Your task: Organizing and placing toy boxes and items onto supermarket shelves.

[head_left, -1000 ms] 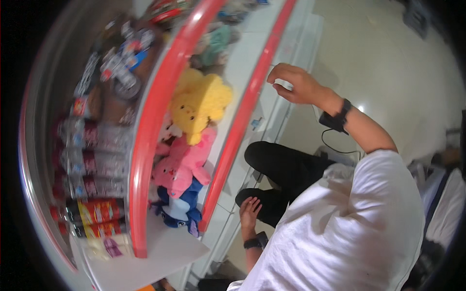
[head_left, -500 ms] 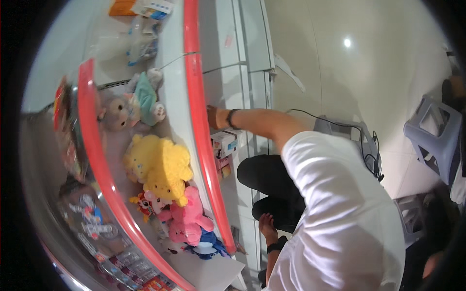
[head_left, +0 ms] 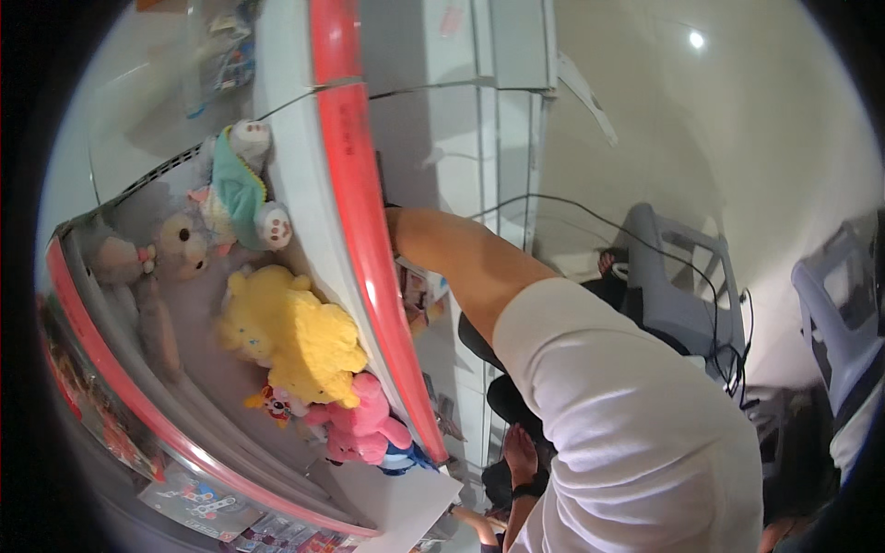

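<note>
The person's right forearm stretches out from a white sleeve toward the white cabinet front. It ends at the red rim of a curved display shelf. The right hand itself is tucked behind that rim, so it cannot be told whether its fingers are spread or closed on anything. A few small coloured packets sit on a lower ledge just beside the wrist, nearer the body, and are the closest things to the hidden hand. The arm comes in under the rim's overhang, probably because the ledge can only be reached from below the shelf.

Beyond the rim from the wrist, the soft toys lie loosely piled in the shelf tray — a yellow plush, a pink plush and a teal-dressed plush. All of them are apart from the hand.

The left hand lies flat on a dark trouser leg, fingers extended and holding nothing, seemingly as a brace.

Room is tight between rim and cabinet. Behind the elbow the floor opens out, crossed by a thin black cable that runs toward a grey plastic stool.
</note>
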The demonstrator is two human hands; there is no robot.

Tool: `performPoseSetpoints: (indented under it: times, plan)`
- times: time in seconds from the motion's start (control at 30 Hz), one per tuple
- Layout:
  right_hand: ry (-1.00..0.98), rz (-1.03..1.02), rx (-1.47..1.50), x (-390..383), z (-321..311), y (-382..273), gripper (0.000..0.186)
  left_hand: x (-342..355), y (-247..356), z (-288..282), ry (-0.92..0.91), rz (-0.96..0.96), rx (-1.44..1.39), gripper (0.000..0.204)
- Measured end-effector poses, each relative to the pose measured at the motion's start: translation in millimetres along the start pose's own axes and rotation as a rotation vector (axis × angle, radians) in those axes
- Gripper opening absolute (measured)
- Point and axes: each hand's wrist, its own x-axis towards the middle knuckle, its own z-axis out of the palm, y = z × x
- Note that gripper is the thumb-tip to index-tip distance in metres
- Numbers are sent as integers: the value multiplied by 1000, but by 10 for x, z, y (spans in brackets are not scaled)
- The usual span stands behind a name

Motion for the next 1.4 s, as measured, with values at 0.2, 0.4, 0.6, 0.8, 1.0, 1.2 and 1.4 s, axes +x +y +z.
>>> performPoseSetpoints:
  times: [0.2,0.4,0.6,0.8,1.0,1.2,1.4]
  plan:
    - [3,-11,31,431,101,-14,40,151,-1,-78,131,-69,-151,23]
    - [53,-23,96,267,40,243,39,317,-26,80,4,201,247,27]
    - [195,-4,309,-402,-278,660,38,405,-18,69,-103,466,675,34]
    - [199,-131,-334,-1150,-1498,785,37,428,55,442,-26,233,-57,26]
    - [192,-20,-435,-1810,-2460,489,39,476,362,949,-175,220,29,19]
    - [150,-45,-444,-2242,-3445,-478,41,1603,-89,803,-410,915,661,15]
    - [333,-342,-525,-2053,-4714,-1807,44,1442,341,528,-746,80,-458,26]
